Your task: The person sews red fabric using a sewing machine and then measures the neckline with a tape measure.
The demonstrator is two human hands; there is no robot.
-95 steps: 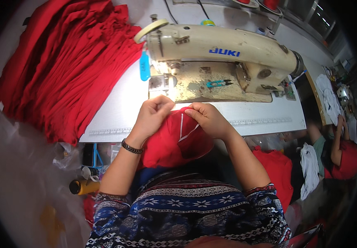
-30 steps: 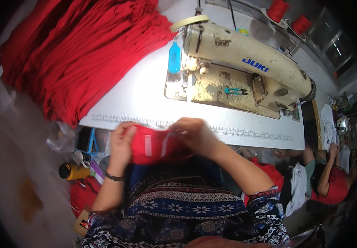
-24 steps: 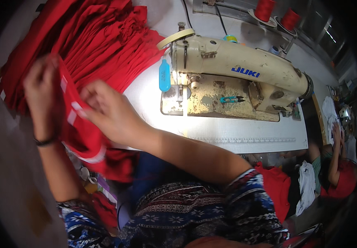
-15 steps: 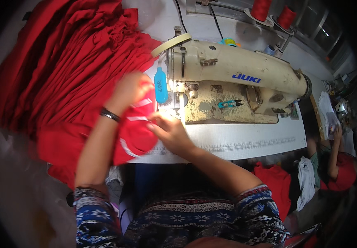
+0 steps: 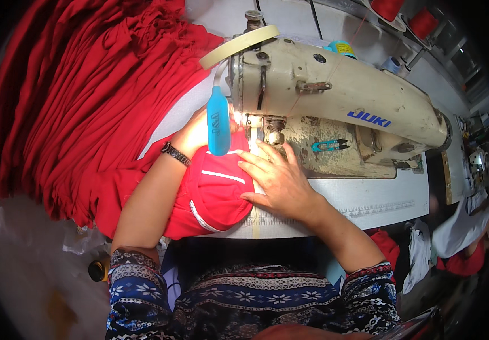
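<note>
A red garment piece (image 5: 221,192) with white stripes lies at the needle end of a cream sewing machine (image 5: 335,85). My right hand (image 5: 284,181) rests flat with fingers spread, its fingertips on the garment's right edge and close to the presser foot area. On the garment's far side my left hand (image 5: 199,131) reaches toward the needle. Glare and a blue oval lamp head (image 5: 218,122) hide most of its fingers, so I cannot tell whether they grip. Blue thread snips (image 5: 329,145) lie on the machine bed.
A big heap of red garments (image 5: 85,102) fills the left side. A roll of cream tape (image 5: 238,46) leans on the machine head. Red thread cones (image 5: 389,8) stand behind. Another person's arm and red sleeve (image 5: 465,260) show at right, beside white cloth (image 5: 462,226).
My left hand has moved forward and right to the needle area, along with the garment. My right hand has gone from bunched fingers on the cloth to lying spread. The view has shifted slightly.
</note>
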